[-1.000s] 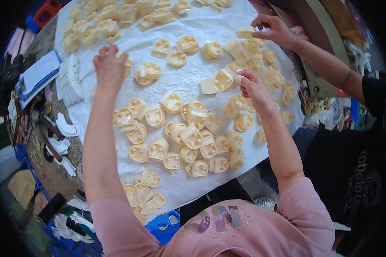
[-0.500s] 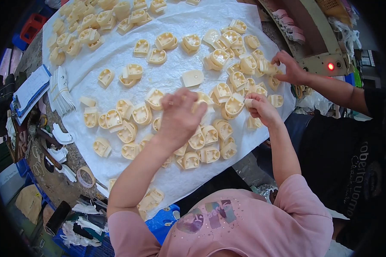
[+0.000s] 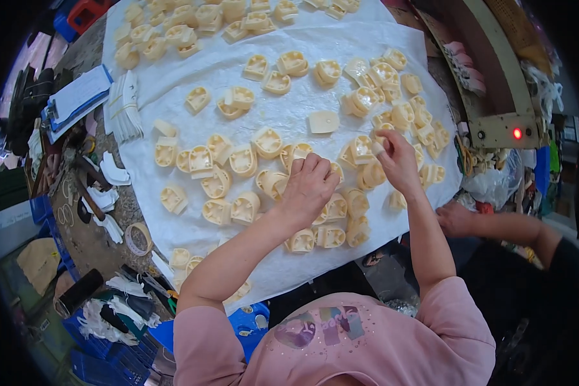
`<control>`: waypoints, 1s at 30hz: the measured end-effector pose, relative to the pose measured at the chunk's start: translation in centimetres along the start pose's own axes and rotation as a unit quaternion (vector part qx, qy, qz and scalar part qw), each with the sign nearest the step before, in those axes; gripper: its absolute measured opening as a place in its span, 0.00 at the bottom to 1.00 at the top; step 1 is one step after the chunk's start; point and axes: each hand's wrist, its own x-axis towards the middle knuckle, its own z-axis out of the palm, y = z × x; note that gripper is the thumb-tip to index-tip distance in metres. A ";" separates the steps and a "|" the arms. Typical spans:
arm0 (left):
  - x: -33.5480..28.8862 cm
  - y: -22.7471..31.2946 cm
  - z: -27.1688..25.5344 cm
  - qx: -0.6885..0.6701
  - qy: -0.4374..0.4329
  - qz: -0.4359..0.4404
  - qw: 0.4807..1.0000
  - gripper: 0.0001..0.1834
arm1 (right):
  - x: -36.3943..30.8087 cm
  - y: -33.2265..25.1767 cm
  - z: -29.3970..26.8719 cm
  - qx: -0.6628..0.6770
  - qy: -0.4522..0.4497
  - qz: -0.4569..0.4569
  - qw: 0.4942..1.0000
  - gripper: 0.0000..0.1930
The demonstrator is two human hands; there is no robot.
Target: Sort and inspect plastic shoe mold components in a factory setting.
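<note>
Cream plastic shoe heels (image 3: 243,160), D-shaped with ribbed hollows, lie scattered over a white sheet (image 3: 283,116). Bent fingers of my left hand (image 3: 310,192) close down among the heels in the middle; the fingertips are hidden, so what they grip does not show. Farther right, my right hand (image 3: 397,162) has thumb and fingers closed at the edge of a shoe heel (image 3: 363,149). Something pale shows at that thumb, too small to make out. Beyond both hands lies a flat cream piece (image 3: 323,122).
More heels crowd the far left. A clipboard (image 3: 78,96), stacked white strips (image 3: 125,109) and a tape roll (image 3: 137,239) lie along the left. At right, a machine (image 3: 505,132) shows a red light; a co-worker's hand (image 3: 455,219) is by the sheet's edge.
My left hand has come down from above the heels, its spread fingers now bent. My right hand stays near the same heels. The co-worker's hand has drawn back from the heels. The view has shifted.
</note>
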 end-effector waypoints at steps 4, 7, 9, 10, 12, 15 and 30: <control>0.4 -1.2 -3.2 -0.086 0.064 -0.060 0.992 0.13 | 5.2 -4.6 3.3 -0.018 -0.044 -0.113 0.992 0.14; -1.2 -6.0 -5.8 0.051 0.139 -0.165 0.975 0.15 | 8.6 -6.2 6.4 -0.106 -0.090 -0.149 0.979 0.14; -2.7 -10.1 -7.9 0.112 0.154 -0.251 0.949 0.13 | 9.8 -6.7 7.3 -0.192 -0.102 -0.154 0.964 0.13; -4.2 -12.5 -9.4 0.135 0.164 -0.322 0.922 0.12 | 10.1 -6.9 7.8 -0.185 -0.106 -0.162 0.963 0.13; -6.1 -16.6 -12.1 0.229 0.146 -0.483 0.832 0.13 | 10.6 -6.3 7.9 -0.267 -0.177 -0.227 0.920 0.12; -6.7 -20.3 -14.8 0.206 0.094 -0.609 0.760 0.13 | 10.5 -5.9 7.6 -0.338 -0.234 -0.317 0.855 0.09; -6.7 -25.6 -15.4 0.256 -0.013 -0.438 0.861 0.19 | 9.5 -5.1 1.6 -0.409 -0.163 -0.417 0.796 0.02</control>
